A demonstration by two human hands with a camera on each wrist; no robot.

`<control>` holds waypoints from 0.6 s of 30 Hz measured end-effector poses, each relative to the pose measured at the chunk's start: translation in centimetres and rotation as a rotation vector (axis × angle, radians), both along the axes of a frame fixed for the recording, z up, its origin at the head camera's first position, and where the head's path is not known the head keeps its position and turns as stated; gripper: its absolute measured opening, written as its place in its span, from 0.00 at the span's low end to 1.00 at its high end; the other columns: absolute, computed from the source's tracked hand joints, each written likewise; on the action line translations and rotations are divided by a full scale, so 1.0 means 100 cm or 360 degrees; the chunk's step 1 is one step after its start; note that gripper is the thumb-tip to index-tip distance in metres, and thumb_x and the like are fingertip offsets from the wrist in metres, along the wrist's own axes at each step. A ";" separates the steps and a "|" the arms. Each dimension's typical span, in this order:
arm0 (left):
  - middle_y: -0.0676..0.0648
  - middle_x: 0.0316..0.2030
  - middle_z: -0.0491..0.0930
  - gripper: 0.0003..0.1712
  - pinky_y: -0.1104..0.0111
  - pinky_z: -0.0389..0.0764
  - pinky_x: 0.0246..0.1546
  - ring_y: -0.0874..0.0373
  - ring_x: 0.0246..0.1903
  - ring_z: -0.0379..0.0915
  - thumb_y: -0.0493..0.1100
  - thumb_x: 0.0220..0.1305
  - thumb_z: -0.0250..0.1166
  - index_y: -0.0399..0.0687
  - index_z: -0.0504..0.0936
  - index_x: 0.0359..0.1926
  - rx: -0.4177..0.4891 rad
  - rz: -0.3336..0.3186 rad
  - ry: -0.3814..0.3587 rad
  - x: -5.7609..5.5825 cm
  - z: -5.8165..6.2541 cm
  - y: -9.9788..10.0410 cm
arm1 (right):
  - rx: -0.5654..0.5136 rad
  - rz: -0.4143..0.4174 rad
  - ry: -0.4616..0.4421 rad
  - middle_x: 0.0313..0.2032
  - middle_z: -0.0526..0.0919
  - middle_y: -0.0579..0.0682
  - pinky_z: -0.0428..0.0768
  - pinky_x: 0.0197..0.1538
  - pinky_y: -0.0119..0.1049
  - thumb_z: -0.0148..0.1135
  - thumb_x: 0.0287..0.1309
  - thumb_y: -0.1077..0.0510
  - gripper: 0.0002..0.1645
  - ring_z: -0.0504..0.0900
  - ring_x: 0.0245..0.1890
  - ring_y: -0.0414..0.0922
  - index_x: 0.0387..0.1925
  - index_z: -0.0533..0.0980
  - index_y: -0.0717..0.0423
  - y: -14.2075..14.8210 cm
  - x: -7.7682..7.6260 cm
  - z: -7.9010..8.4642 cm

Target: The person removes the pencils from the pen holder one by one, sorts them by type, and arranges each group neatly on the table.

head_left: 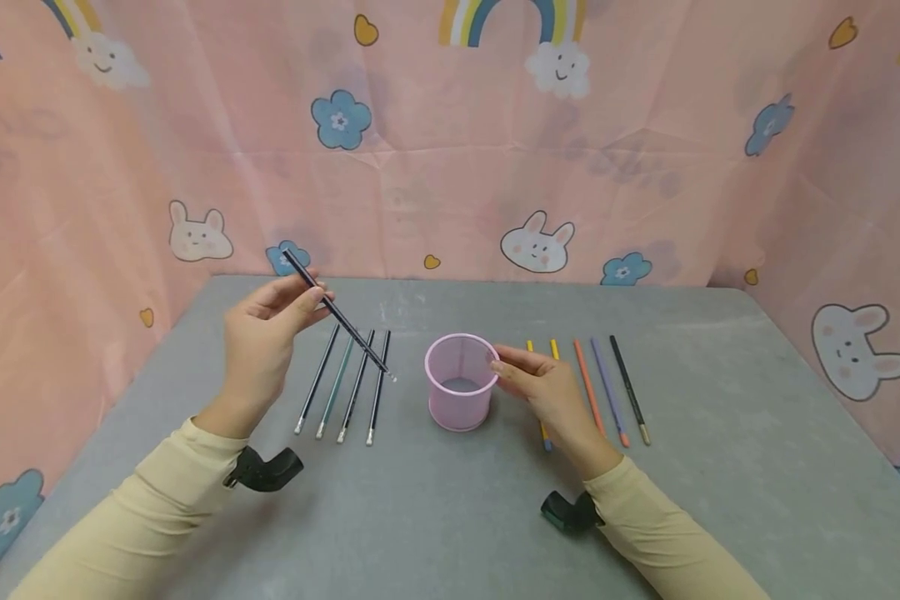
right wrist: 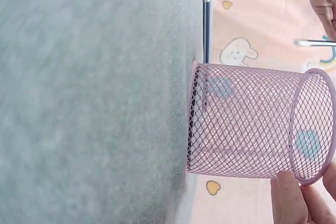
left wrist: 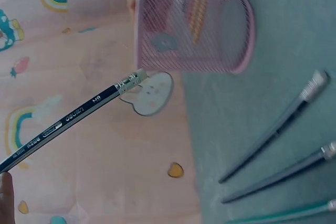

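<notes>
My left hand [head_left: 266,350] pinches a dark pencil [head_left: 352,331] between thumb and fingers, raised over the table. The pencil slants down to the right, its metal band and eraser at the lower end. "HB" is printed on this pencil [left wrist: 68,119] in the left wrist view, where its eraser end comes right at the cup's rim. A pink mesh pencil cup [head_left: 457,408] stands upright on the table, and its inside shows bare mesh. My right hand [head_left: 551,396] grips the cup's rim from the right, thumb and fingers on either side of the wall.
Left of the cup lie several pencils, dark ones [head_left: 317,379] and a teal one [head_left: 335,385], erasers toward me. Right of it lie several more: yellow, orange [head_left: 588,383], purple [head_left: 610,390] and black [head_left: 630,387]. A pink printed cloth [head_left: 420,192] hangs behind the grey table [head_left: 420,517].
</notes>
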State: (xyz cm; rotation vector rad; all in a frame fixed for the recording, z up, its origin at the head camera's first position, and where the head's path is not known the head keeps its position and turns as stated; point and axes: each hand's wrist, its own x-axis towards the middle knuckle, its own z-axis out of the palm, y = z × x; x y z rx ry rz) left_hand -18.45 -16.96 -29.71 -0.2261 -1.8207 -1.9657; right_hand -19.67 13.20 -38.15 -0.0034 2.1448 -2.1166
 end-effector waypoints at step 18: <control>0.43 0.48 0.86 0.23 0.68 0.85 0.52 0.64 0.40 0.86 0.45 0.66 0.67 0.36 0.80 0.57 -0.0880 -0.0185 -0.0755 -0.034 -0.007 -0.038 | -0.0018 0.0009 -0.0027 0.58 0.83 0.55 0.84 0.53 0.27 0.65 0.64 0.58 0.26 0.85 0.48 0.32 0.62 0.75 0.64 -0.001 0.003 0.002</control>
